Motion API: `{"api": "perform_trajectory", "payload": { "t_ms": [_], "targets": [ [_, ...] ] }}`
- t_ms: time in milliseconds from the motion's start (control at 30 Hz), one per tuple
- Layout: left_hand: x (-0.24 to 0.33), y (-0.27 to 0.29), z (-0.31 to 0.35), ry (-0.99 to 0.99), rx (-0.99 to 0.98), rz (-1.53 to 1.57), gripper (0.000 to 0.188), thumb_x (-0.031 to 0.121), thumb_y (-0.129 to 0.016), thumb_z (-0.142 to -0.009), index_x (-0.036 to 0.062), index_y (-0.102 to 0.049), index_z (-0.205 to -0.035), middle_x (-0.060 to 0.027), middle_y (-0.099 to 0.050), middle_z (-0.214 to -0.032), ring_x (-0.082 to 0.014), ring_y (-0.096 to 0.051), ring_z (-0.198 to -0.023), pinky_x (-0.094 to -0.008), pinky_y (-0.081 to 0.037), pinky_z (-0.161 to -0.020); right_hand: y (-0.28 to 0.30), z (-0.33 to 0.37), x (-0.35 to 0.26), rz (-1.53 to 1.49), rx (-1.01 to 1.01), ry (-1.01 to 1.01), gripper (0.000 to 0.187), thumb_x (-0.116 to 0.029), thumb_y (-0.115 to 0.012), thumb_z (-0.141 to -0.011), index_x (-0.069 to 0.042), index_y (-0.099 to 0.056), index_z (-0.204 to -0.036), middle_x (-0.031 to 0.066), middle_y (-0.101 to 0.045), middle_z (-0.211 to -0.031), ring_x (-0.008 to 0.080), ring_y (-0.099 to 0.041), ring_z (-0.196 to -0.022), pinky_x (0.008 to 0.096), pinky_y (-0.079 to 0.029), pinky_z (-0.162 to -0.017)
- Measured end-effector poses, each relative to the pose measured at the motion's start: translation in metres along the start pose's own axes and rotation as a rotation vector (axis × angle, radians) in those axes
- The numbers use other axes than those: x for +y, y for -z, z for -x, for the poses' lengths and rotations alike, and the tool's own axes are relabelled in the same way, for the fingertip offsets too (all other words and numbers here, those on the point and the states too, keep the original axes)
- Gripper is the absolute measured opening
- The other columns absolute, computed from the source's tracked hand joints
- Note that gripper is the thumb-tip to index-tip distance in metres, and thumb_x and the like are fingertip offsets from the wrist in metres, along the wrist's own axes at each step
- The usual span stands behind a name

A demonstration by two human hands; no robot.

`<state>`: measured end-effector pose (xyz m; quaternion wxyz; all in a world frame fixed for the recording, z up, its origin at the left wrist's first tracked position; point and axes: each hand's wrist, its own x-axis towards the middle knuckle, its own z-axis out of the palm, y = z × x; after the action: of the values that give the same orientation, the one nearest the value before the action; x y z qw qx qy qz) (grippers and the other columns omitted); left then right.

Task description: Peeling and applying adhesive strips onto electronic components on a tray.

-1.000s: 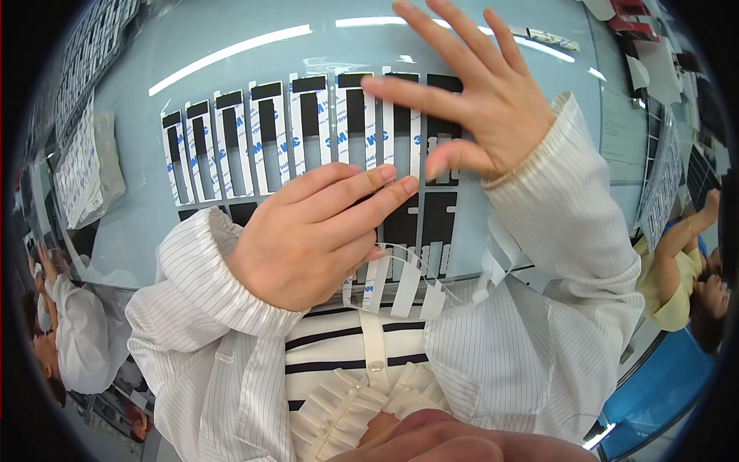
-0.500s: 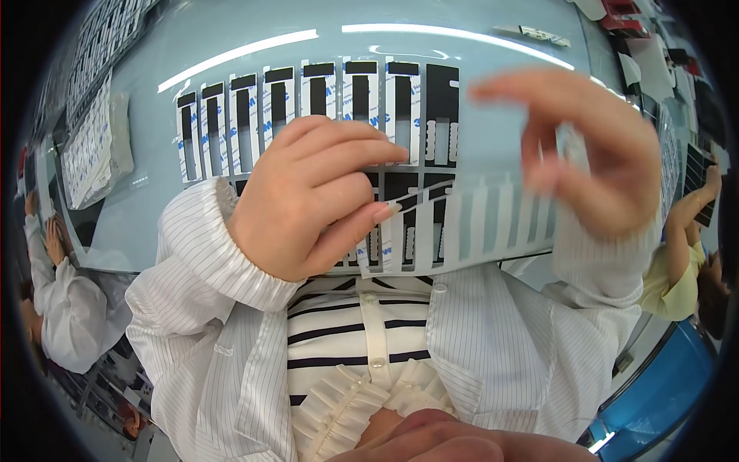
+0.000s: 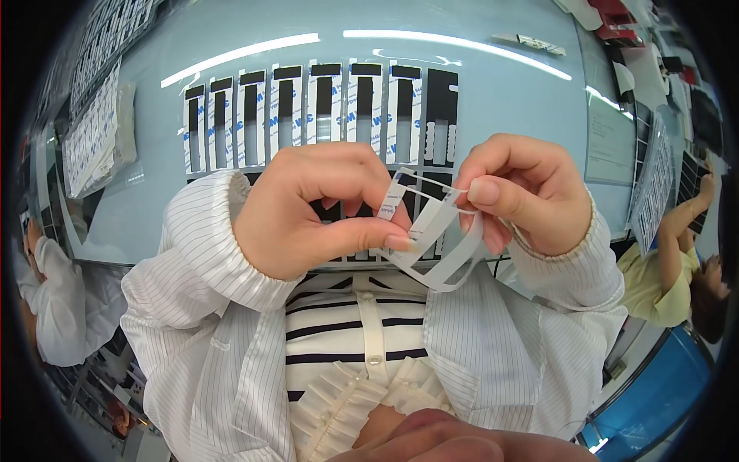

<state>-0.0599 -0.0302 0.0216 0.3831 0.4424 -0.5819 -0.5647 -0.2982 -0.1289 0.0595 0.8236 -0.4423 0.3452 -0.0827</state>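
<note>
Between my hands, above the table's near edge, is a thin whitish slotted adhesive liner sheet (image 3: 433, 223), bent and partly see-through. My left hand (image 3: 308, 208) pinches its left side between thumb and fingers, beside a short strip with blue print. At the upper right corner, the thumb and fingertips of my right hand (image 3: 531, 192) are closed on the sheet's narrow edge. Beyond them lies a row of black slotted pieces, most with white, blue-printed adhesive strips (image 3: 375, 108). The rightmost black piece (image 3: 442, 96) has none of the long printed strips. A second row of black pieces is mostly hidden behind my hands.
A plastic-wrapped stack of printed strips (image 3: 100, 146) lies at the left. A slim pen-like tool (image 3: 539, 45) rests at the far right. Another wrapped stack (image 3: 653, 185) is on the right. Co-workers sit at both sides, one in a white coat (image 3: 69, 308), one with a yellow sleeve (image 3: 654, 281).
My right hand has come down and left and now pinches the liner sheet. The sheet is lifted, shifted left and bent between both hands. My left hand has moved slightly nearer.
</note>
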Motion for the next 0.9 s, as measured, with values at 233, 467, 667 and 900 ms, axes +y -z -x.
{"api": "perform_trajectory", "payload": {
  "t_ms": [233,467,667,900],
  "targets": [
    [0.004,0.001,-0.008,-0.286,-0.004,-0.137,0.016,0.008,-0.087,-0.074,0.0044,-0.076,-0.083,-0.01,-0.067,-0.099,-0.0132,-0.058,-0.068,-0.025,-0.045,-0.06,-0.008,-0.02,0.02,0.024,-0.161,-0.251,0.015,-0.014,-0.067,-0.096,-0.001,-0.067,-0.103,0.0007,-0.066,-0.081,0.0035,-0.055,-0.056,0.0181,-0.042,-0.048],
    [-0.003,-0.004,0.004,-0.137,0.085,0.021,0.013,0.004,-0.083,-0.077,0.0023,-0.077,-0.088,-0.0092,-0.07,-0.096,-0.0134,-0.064,-0.075,-0.025,-0.05,-0.064,-0.018,-0.013,0.024,0.214,0.043,-0.057,0.017,-0.011,-0.065,-0.096,0.0,-0.067,-0.108,0.0028,-0.066,-0.091,0.0034,-0.055,-0.062,0.017,-0.04,-0.053],
    [0.0,-0.01,0.005,0.049,0.148,0.119,0.012,0.002,-0.08,-0.081,0.0002,-0.076,-0.092,-0.0082,-0.07,-0.094,-0.0108,-0.065,-0.076,-0.0244,-0.051,-0.064,-0.02,0.01,0.017,0.386,0.178,0.299,0.022,0.0,-0.068,-0.091,0.005,-0.067,-0.111,0.0074,-0.064,-0.099,0.0039,-0.052,-0.065,0.0178,-0.04,-0.057],
    [-0.002,-0.009,0.001,0.048,0.174,0.067,0.011,0.005,-0.083,-0.079,0.0009,-0.075,-0.086,-0.006,-0.069,-0.084,-0.0106,-0.064,-0.07,-0.0238,-0.049,-0.06,-0.022,0.003,0.031,0.4,0.208,0.231,0.017,0.005,-0.073,-0.084,0.005,-0.068,-0.101,0.0086,-0.066,-0.096,0.0068,-0.058,-0.074,0.0203,-0.045,-0.065]
  ]
}}
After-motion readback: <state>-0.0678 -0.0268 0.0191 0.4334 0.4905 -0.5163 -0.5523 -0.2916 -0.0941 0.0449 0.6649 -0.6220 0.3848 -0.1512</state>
